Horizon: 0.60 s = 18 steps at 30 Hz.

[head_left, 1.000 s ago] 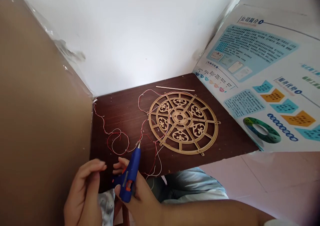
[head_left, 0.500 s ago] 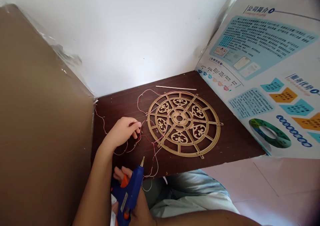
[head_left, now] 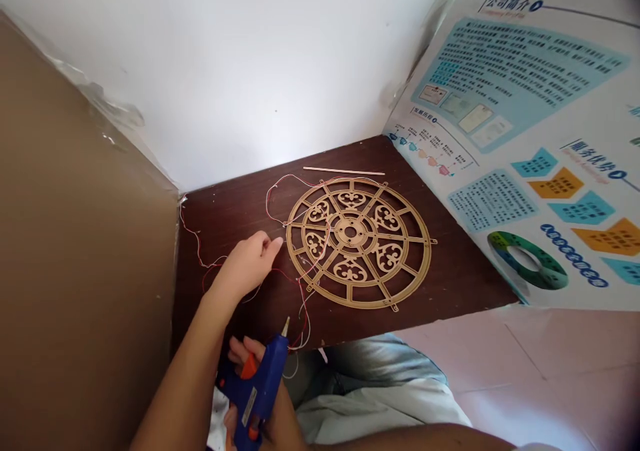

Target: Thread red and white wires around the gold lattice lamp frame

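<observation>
My left hand [head_left: 249,262] rests on the dark wooden table [head_left: 450,278], fingers pinched on the thin red and white wire [head_left: 273,194] just left of the round gold fretwork wheel [head_left: 358,240]. The wire loops over the tabletop and across the wheel's left rim. My right hand [head_left: 270,408] is closed round a blue glue gun [head_left: 256,388] with an orange trigger, near the table's front edge. The gun's nozzle points up and away toward the wire.
A brown cardboard panel [head_left: 75,271] walls off the left side. A white wall [head_left: 260,64] stands behind the table, and a printed poster board [head_left: 530,144] leans at the right. A thin wooden stick [head_left: 343,171] lies behind the wheel. Light fabric [head_left: 380,384] lies below the table edge.
My left hand left the glue gun, reached forward to the wire and then shifted closer to the wheel's rim. The glue gun dropped slightly toward me.
</observation>
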Each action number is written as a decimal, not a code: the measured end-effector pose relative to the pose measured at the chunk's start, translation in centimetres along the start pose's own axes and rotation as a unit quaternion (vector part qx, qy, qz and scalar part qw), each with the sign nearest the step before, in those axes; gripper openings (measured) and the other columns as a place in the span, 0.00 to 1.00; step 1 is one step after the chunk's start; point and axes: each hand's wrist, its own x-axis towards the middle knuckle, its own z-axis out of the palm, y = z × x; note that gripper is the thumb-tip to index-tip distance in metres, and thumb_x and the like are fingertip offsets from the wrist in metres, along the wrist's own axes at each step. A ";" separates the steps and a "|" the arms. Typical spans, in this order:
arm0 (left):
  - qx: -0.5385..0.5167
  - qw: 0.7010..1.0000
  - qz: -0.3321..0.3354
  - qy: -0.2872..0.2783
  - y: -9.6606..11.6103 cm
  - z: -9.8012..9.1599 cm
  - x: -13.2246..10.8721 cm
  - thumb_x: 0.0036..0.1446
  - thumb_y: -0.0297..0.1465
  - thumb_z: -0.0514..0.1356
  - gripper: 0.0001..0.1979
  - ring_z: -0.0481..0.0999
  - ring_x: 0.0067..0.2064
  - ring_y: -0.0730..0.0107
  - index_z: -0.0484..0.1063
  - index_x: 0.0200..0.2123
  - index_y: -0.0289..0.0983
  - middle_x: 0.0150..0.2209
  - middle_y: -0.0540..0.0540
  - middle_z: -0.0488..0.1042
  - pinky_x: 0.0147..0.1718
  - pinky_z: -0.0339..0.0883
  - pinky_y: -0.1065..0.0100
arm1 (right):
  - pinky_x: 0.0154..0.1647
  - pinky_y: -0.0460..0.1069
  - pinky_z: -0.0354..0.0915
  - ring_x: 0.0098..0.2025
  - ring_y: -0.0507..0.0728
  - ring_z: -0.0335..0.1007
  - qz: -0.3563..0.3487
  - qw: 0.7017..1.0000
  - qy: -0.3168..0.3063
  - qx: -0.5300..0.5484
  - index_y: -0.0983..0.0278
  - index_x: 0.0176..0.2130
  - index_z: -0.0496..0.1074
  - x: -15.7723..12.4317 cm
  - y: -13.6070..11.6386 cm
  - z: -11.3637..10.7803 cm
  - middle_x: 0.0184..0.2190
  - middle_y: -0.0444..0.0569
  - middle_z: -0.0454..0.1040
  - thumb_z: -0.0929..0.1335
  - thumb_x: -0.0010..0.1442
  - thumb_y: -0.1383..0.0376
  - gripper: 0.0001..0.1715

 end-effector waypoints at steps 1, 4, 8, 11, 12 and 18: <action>0.006 1.000 -0.005 0.024 -0.8 -0.1 -0.5 0.74 0.47 0.55 0.18 0.76 0.30 0.61 0.66 0.34 0.43 0.28 0.50 0.77 0.35 0.62 0.62 | 0.70 0.69 0.71 0.74 0.74 0.70 0.006 1.000 -0.001 0.016 0.57 0.78 0.60 -0.4 -0.9 -0.1 0.72 0.70 0.70 0.83 0.56 0.46 0.63; 0.014 0.993 -0.021 0.115 -3.6 0.0 -1.9 0.72 0.48 0.58 0.16 0.79 0.40 0.56 0.69 0.39 0.42 0.38 0.46 0.79 0.42 0.67 0.59 | 0.68 0.70 0.72 0.72 0.73 0.72 0.027 0.999 -0.007 0.039 0.55 0.75 0.62 -0.4 -2.4 -0.5 0.70 0.68 0.72 0.84 0.51 0.42 0.64; 0.031 0.972 0.039 0.230 -6.9 0.9 -2.4 0.69 0.51 0.61 0.23 0.80 0.54 0.48 0.72 0.53 0.39 0.56 0.36 0.75 0.53 0.74 0.50 | 0.59 0.68 0.79 0.69 0.74 0.74 0.067 0.996 -0.027 0.059 0.53 0.74 0.62 -0.3 -1.9 -0.9 0.70 0.67 0.71 0.86 0.47 0.43 0.67; 0.075 0.963 0.100 0.239 -8.4 1.6 -1.7 0.69 0.51 0.62 0.33 0.72 0.69 0.39 0.67 0.69 0.39 0.71 0.32 0.67 0.66 0.69 0.42 | 0.62 0.67 0.77 0.69 0.73 0.73 0.050 0.997 -0.041 0.044 0.54 0.74 0.64 -0.8 -1.7 -1.2 0.72 0.67 0.69 0.85 0.50 0.43 0.63; 0.098 0.962 0.094 0.239 -8.7 1.7 -1.3 0.71 0.50 0.61 0.34 0.67 0.74 0.36 0.65 0.71 0.39 0.74 0.31 0.64 0.69 0.65 0.38 | 0.64 0.68 0.75 0.69 0.71 0.73 0.042 0.998 -0.039 0.038 0.54 0.74 0.64 -0.9 -1.7 -1.3 0.72 0.66 0.69 0.83 0.53 0.42 0.60; 0.080 0.915 0.041 0.394 -7.6 0.3 -0.9 0.75 0.37 0.54 0.22 0.64 0.77 0.37 0.71 0.65 0.34 0.75 0.28 0.65 0.76 0.57 0.39 | 0.69 0.67 0.72 0.69 0.70 0.73 0.044 0.997 -0.054 0.013 0.54 0.74 0.64 -0.8 -2.8 -2.1 0.73 0.66 0.69 0.82 0.56 0.43 0.57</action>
